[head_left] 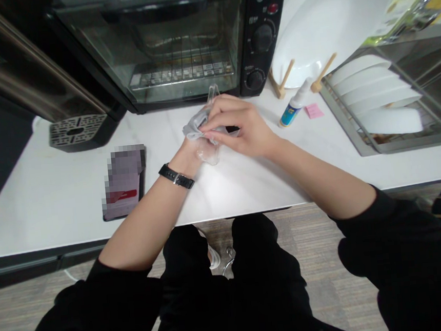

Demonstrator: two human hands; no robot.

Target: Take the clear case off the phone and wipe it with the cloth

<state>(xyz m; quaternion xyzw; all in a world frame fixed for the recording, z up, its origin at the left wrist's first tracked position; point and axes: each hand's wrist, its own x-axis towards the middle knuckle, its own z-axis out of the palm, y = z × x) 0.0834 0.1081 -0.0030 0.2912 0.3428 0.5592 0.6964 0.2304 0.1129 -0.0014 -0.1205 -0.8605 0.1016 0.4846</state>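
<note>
My right hand pinches a crumpled grey cloth between thumb and fingers. Under the cloth is a see-through plastic piece; one end sticks up past my fingers and a rounded clear edge shows below, its exact kind unclear. My left hand, wearing a black watch strap at the wrist, reaches in from below and appears closed on this clear piece. Cloth and right hand cover most of its fingers. Both hands meet over the white counter, in front of the toaster oven.
A phone lies left of my left forearm, near a black drip tray. To the right stand a small spray bottle, a pink note, a large white plate on a wooden stand and a rack of white dishes.
</note>
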